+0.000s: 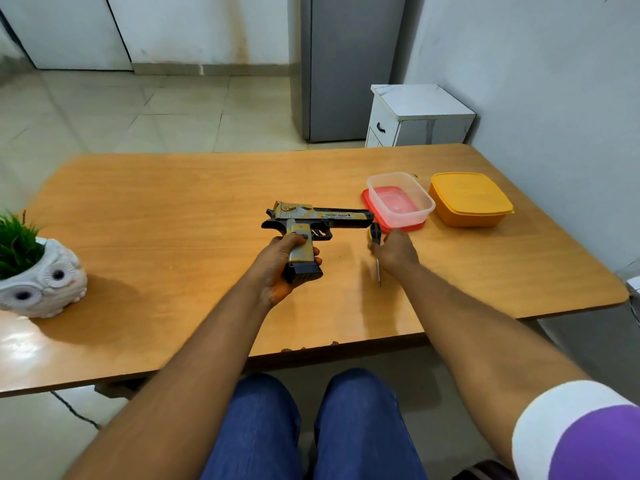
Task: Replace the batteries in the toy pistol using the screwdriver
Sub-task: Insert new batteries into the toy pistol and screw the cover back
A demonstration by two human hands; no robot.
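Gripping the toy pistol [313, 220] by its stiff plastic grip above the desk's [156, 202] middle, the left hand [280, 263] finds it probably light. The right hand [393, 252] curls around the slim screwdriver [375, 242], shaft pointing toward the near edge; best held at its thick handle.

Two bare forearms, uncovered from wrist to above the elbow. No watch, ring or band visible on the left hand [282, 263] or the right hand [394, 252]. On the right upper arm, a short sleeve [578, 434] with a broad white cuff band and purple cloth behind it, curved seam between the two colours. Left upper arm out of view, sleeve not seen. Legs in blue denim trousers [311, 427], both thighs showing below the near edge of the bench [173, 202], fabric plain.
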